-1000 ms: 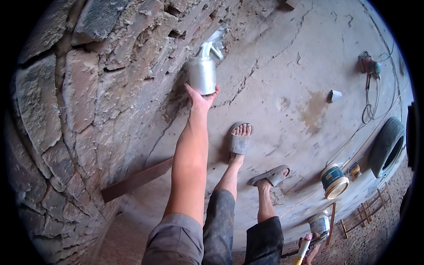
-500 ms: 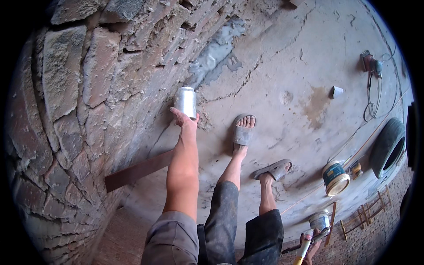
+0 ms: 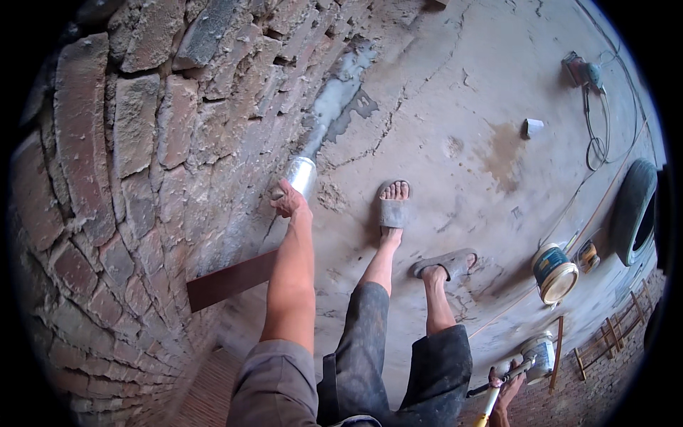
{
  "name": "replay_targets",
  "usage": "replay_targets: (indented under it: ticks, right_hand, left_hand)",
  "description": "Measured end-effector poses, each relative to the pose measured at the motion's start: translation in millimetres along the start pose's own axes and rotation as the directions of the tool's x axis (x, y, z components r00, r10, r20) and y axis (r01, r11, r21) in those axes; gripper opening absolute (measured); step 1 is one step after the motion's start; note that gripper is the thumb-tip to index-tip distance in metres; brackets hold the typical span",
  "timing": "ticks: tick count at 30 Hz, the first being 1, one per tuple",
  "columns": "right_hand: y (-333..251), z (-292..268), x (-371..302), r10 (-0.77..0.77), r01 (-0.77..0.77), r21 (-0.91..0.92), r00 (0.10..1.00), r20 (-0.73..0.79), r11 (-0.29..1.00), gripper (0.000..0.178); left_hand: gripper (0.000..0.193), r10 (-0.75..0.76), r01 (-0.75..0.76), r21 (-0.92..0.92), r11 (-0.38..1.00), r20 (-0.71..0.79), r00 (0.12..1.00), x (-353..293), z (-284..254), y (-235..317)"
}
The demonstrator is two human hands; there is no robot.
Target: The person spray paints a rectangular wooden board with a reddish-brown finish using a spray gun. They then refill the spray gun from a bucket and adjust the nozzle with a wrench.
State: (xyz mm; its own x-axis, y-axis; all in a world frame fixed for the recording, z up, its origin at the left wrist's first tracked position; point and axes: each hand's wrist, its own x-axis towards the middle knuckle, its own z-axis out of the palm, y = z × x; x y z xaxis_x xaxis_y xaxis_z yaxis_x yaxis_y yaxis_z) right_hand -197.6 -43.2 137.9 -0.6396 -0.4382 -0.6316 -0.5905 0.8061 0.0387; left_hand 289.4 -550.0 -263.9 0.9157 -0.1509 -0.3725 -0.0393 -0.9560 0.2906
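Observation:
My left hand [image 3: 290,200] is closed around a silver, cylindrical metal can [image 3: 302,176], held low where the rough brick wall meets the floor. The can's far end points up and to the right, at the near end of a wet grey-white streak [image 3: 329,107] along the wall's foot. At the lower right, my right hand [image 3: 506,393] grips a tool with a white-and-yellow shaft [image 3: 489,407] and dark metal parts; its exact kind is unclear. A white pail [image 3: 541,354] stands just beyond that hand.
A reddish-brown board [image 3: 231,282] lies beside my left forearm. My sandalled feet [image 3: 395,203] are on the cracked floor. To the right are a lidded bucket [image 3: 555,274], a tyre [image 3: 634,212], a corded power tool [image 3: 583,71], a white cup-like piece [image 3: 532,127] and a wooden ladder [image 3: 610,338].
My left hand has turned the can from nearly straight to slanting toward the upper right, its fingers now wrapped along its left side. More of my right hand and its tool shows.

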Motion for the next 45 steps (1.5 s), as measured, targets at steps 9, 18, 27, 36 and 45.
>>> replay_targets:
  ticks: [9, 18, 27, 36, 45]
  right_hand:
    - [12.9, 19.0, -18.2, 0.016, -0.011, 0.107, 0.999, -0.052, 0.994, 0.067]
    - [33.7, 21.3, -22.2, 0.070, -0.066, 0.056, 0.995, -0.069, 0.996, 0.063]
    - [97.4, 26.2, -70.3, 0.098, -0.087, 0.107, 0.989, -0.108, 0.990, 0.065]
    - [203.6, -66.9, -118.0, 0.041, -0.041, 0.002, 0.987, -0.156, 0.999, 0.059]
    - [271.8, -207.8, -20.0, -0.116, 0.080, -0.135, 0.952, -0.282, 0.988, 0.052]
  left_hand:
    - [0.102, 0.413, -0.389, 0.217, 0.895, -0.079, 0.907, -17.6, -25.8, 14.7]
    - [0.106, 0.463, -0.437, 0.339, 0.833, 0.005, 0.886, -46.4, -64.8, 9.2]
    - [0.094, 0.042, -0.019, -0.062, 0.998, 0.399, 0.916, -145.1, -150.8, 20.3]
    - [0.066, -0.177, 0.190, 0.108, 0.976, 0.901, 0.397, -323.7, -222.3, 29.5]
    - [0.063, -0.209, -0.179, 0.181, 0.967, 0.966, -0.154, -623.3, -227.9, 79.4]
